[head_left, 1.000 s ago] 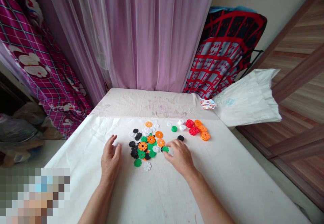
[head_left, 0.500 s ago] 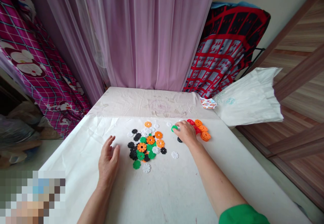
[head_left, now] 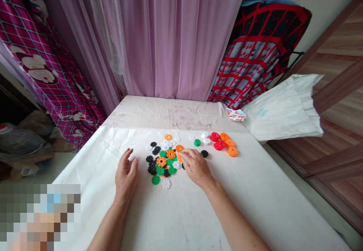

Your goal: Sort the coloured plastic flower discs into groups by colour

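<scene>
Notched plastic discs (head_left: pixel 166 145) in black, white, green and orange lie in a loose, overlapping pile on the white-covered table (head_left: pixel 181 220). My right hand (head_left: pixel 197 169) reaches over the pile's right side. Its fingers are bent together on an orange disc (head_left: pixel 179 159), partly covering it; the thumb is mostly hidden. To the left of the pile, my left hand (head_left: pixel 126 173) rests near the tabletop, fingers apart, holding nothing. Beyond my right hand sit a green disc stack (head_left: pixel 197 142) and a black disc stack (head_left: pixel 204 154).
Red disc stacks (head_left: pixel 219 145), orange disc stacks (head_left: pixel 232 151) and white disc stacks (head_left: pixel 207 141) stand at the right. A small patterned paper piece (head_left: pixel 236 115) and a white bag (head_left: pixel 286 109) are at the table's far right corner. Purple curtains (head_left: pixel 181 35) hang behind the table.
My right hand has left the green disc beside the stacks and moved left and nearer, onto the pile. The single white disc on the right no longer shows. The view has shifted slightly.
</scene>
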{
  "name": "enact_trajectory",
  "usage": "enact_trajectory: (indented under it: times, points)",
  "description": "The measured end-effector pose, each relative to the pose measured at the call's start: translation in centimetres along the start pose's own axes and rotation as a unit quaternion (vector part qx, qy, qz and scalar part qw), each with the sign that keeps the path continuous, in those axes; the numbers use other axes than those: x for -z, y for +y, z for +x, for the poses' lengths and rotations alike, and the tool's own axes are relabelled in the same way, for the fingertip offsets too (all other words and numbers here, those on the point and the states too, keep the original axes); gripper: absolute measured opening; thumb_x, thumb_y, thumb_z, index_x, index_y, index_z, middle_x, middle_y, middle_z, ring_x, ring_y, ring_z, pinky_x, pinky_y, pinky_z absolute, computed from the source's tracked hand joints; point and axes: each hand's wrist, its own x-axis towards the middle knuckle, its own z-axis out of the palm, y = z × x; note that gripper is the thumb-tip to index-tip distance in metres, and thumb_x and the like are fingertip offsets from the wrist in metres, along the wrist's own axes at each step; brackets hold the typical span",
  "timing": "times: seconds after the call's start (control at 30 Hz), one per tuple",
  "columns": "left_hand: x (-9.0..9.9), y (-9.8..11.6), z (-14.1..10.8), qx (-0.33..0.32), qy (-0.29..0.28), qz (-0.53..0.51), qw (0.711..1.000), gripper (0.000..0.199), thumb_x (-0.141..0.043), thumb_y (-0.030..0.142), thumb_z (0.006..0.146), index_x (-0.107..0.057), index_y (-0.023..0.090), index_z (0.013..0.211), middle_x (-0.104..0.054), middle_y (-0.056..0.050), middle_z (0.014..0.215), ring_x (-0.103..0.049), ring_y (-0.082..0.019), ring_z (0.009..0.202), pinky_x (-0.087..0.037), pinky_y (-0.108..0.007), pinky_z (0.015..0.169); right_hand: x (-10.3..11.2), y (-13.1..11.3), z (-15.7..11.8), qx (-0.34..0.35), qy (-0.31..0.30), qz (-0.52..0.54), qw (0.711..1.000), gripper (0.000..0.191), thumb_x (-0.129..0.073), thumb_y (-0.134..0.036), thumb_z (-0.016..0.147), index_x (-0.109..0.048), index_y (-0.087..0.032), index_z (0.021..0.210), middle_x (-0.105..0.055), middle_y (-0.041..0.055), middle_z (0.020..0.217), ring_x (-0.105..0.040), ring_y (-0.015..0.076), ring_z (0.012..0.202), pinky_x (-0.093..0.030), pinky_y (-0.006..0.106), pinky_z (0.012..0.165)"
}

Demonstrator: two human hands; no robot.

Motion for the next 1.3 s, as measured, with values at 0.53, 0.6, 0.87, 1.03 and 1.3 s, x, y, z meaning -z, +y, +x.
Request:
enact_trajectory:
  times: [0.53,0.6,0.87,1.03,1.3]
  points:
    - [-0.2,-0.4,0.1,-0.006,-0.005,-0.014,1.000,0.042,-0.054,0.038,0.084,-0.058,0.026,0.124,-0.051,-0.005,0.145,-0.048,-0.023,0.131,-0.035,-0.040,0.112,-0.3,-2.0,-2.6,-0.017,0.016,0.017,1.000,0.017,-0.060,-0.020,0.086,-0.072,-0.026,0.097,-0.070,0.0036,0.105,-0.059,0.0188,0.098,-0.041,0.032,0.089]
    - [-0.2,-0.5,0.1,-0.009,-0.005,-0.012,1.000,0.042,-0.054,0.038,0.084,-0.058,0.026,0.124,-0.051,-0.005,0.144,-0.048,-0.023,0.131,-0.035,-0.040,0.112,-0.4,-3.0,-2.0,0.008,-0.004,0.026,1.000,0.015,-0.065,-0.024,0.085,-0.072,-0.027,0.097,-0.070,0.0028,0.104,-0.058,0.0188,0.098,-0.041,0.032,0.089]
    - [-0.2,-0.5,0.1,-0.013,0.000,-0.008,1.000,0.040,-0.054,0.037,0.085,-0.059,0.026,0.123,-0.052,-0.006,0.143,-0.047,-0.022,0.132,-0.034,-0.038,0.113,-0.7,-3.8,-2.1,0.018,-0.014,0.025,0.999,0.017,-0.058,-0.023,0.090,-0.074,-0.028,0.089,-0.071,0.0021,0.090,-0.059,0.0171,0.087,-0.042,0.030,0.081]
    - [-0.2,-0.9,0.1,-0.023,-0.003,-0.009,1.000,0.041,-0.053,0.037,0.085,-0.058,0.025,0.125,-0.051,-0.006,0.144,-0.046,-0.022,0.133,-0.034,-0.039,0.113,1.0,-0.5,-1.6,-0.077,0.078,0.095,0.989,0.022,-0.052,-0.028,0.090,-0.074,-0.025,0.090,-0.071,0.0024,0.085,-0.063,0.0150,0.080,-0.047,0.025,0.076]
    - [-0.2,-0.8,0.1,-0.014,-0.006,-0.005,1.000,0.043,-0.053,0.040,0.085,-0.058,0.026,0.126,-0.050,-0.006,0.145,-0.048,-0.024,0.131,-0.037,-0.041,0.111,2.9,8.5,4.5,-0.340,0.036,0.152,0.927,0.015,-0.057,-0.028,0.078,-0.070,-0.020,0.083,-0.074,0.0019,0.079,-0.067,0.0158,0.075,-0.048,0.025,0.070]
